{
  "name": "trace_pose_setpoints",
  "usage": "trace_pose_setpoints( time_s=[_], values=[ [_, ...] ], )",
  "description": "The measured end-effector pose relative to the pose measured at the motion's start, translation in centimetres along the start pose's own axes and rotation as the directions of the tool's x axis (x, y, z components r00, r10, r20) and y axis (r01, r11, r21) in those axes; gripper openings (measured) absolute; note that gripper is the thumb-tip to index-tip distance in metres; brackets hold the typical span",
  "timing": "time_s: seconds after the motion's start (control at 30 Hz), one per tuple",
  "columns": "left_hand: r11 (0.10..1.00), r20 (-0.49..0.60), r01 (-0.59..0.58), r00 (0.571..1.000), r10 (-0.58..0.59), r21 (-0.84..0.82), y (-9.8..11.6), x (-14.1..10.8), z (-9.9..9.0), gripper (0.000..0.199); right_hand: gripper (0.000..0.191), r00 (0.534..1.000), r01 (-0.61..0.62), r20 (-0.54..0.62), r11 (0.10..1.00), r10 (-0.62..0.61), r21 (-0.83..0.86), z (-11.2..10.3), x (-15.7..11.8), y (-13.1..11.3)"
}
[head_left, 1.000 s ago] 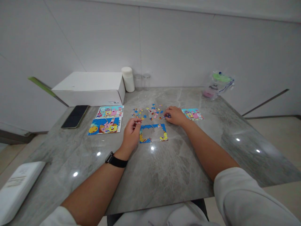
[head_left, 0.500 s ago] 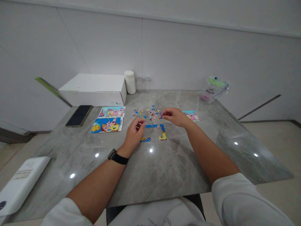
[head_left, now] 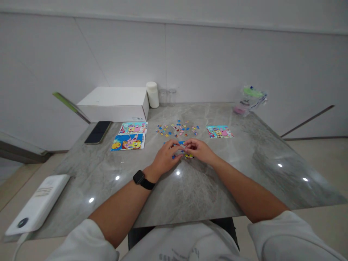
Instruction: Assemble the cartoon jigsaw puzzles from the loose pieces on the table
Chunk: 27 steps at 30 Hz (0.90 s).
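My left hand [head_left: 168, 156] rests over the left part of a partly joined jigsaw puzzle [head_left: 189, 156], thumb and fingers curved apart. My right hand [head_left: 200, 150] reaches in from the right, fingertips pinched over the puzzle and nearly touching my left fingertips. A puzzle piece seems to be in that pinch, mostly hidden by the fingers. Only bits of the puzzle's blue border and yellow corner show between the hands. Just beyond lie several loose puzzle pieces [head_left: 178, 128], scattered on the grey table [head_left: 190, 195].
Two cartoon picture cards [head_left: 127, 142] lie at left, another picture card [head_left: 220, 132] at right. Behind the phone [head_left: 98, 132] sit a white box [head_left: 112, 112], a white bottle [head_left: 152, 95] and two clear jars [head_left: 172, 98]. A plastic bag [head_left: 248, 101] and white device [head_left: 38, 204] sit near edges.
My right hand has come from the loose pieces down and toward me, to the puzzle. My left hand has shifted right over it. The camera view has moved slightly.
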<state>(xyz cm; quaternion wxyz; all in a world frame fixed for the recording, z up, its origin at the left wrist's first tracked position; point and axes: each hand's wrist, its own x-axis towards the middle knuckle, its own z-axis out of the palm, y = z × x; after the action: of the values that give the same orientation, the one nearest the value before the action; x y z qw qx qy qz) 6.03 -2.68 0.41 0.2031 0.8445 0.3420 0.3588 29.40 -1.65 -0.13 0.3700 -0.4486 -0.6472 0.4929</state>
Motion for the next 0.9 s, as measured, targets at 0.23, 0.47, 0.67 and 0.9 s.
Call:
trace_pose_setpoints(
  time_s=[0.23, 0.47, 0.67, 0.9],
  values=[
    [0.997, -0.047, -0.065, 0.997, 0.067, 0.039, 0.0, 0.1, -0.1, 0.024, 0.038, 1.000, 0.007, -0.025, 0.998, -0.006, 0.062, 0.3, -0.5, -0.2],
    [0.996, -0.079, -0.066, 0.994, 0.071, 0.065, -0.2, 0.0, -0.2, 0.021, 0.025, 0.961, 0.107, -0.225, 0.966, -0.161, -0.236, -0.6, -0.9, 0.0],
    [0.997, -0.053, -0.018, 0.998, 0.021, 0.073, -0.5, 0.1, -0.4, 0.022, 0.022, 0.950, 0.134, -0.207, 0.906, -0.232, -0.401, -0.9, -0.6, 0.7],
    [0.980, 0.094, 0.042, 0.994, -0.061, 0.196, 0.1, 0.0, -0.5, 0.020, 0.020, 0.951, 0.162, -0.172, 0.886, -0.258, -0.435, -0.7, -0.7, 0.7]
  ],
)
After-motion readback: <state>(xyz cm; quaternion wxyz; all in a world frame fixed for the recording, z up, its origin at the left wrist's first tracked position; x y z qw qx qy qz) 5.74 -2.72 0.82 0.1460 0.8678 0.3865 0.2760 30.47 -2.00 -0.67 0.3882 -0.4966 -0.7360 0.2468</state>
